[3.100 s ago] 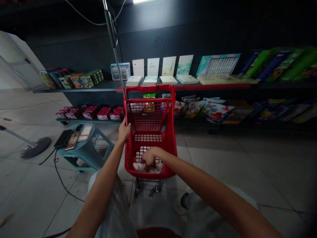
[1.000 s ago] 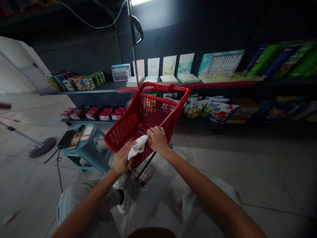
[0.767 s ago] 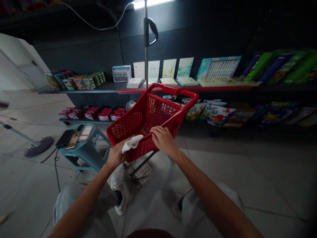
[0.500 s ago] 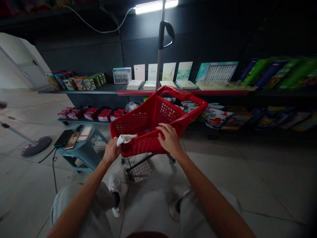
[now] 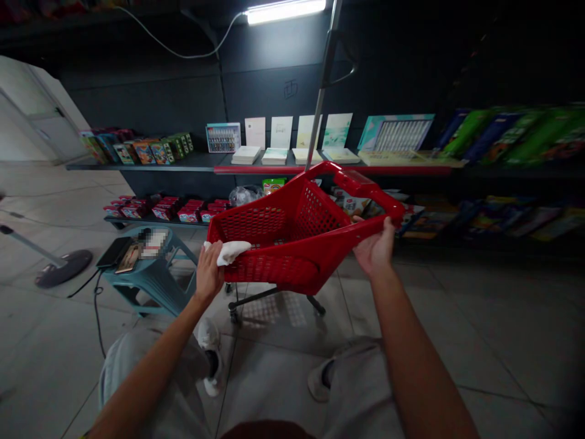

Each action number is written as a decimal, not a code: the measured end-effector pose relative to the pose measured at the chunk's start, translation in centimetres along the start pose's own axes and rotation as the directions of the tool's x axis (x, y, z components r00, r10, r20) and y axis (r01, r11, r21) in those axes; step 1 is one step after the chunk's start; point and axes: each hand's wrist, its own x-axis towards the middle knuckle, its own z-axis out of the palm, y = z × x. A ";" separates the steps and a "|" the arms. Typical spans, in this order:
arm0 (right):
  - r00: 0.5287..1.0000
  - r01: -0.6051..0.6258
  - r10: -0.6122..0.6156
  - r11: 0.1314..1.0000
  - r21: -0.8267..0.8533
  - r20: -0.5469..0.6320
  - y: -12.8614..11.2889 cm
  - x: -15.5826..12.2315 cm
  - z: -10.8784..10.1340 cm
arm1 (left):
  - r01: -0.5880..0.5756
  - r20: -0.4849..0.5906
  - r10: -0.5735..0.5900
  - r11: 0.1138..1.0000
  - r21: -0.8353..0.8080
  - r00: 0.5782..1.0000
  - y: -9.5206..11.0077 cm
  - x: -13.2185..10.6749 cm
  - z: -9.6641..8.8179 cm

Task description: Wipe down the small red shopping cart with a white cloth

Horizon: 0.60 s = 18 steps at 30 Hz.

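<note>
A small red shopping cart (image 5: 292,244) stands on the tiled floor right in front of me, turned side-on. My left hand (image 5: 208,274) is closed on a white cloth (image 5: 228,250) and presses it on the cart's near left rim. My right hand (image 5: 375,249) grips the cart's right rim, close to its red handle (image 5: 354,182). A metal pole (image 5: 320,97) rises from the back of the cart. My knees in pale trousers show below.
A teal plastic stool (image 5: 150,271) with a phone and cards on it stands to the left. A fan base (image 5: 64,267) and a cable lie further left. Dark shelves (image 5: 192,161) with boxes, notebooks and snack bags line the wall behind.
The cart has swung clockwise to side-on. The cloth passed from my right hand to my left, which slid it along the rim. My right hand moved to the rim near the handle.
</note>
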 end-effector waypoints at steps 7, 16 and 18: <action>0.998 0.019 -0.025 0.995 0.103 0.056 0.2 -1.3 1.0 | 0.009 -0.067 -0.003 0.996 0.084 0.998 3.8 0.9 1.6; 0.993 0.066 -0.079 0.989 0.129 0.093 2.3 -3.0 2.8 | 0.068 -0.026 -0.066 0.995 0.075 0.997 8.7 4.3 3.8; 0.990 0.060 -0.076 0.990 0.127 0.123 2.8 -3.5 3.4 | 0.055 -0.039 -0.053 0.997 0.048 0.998 10.2 5.1 4.6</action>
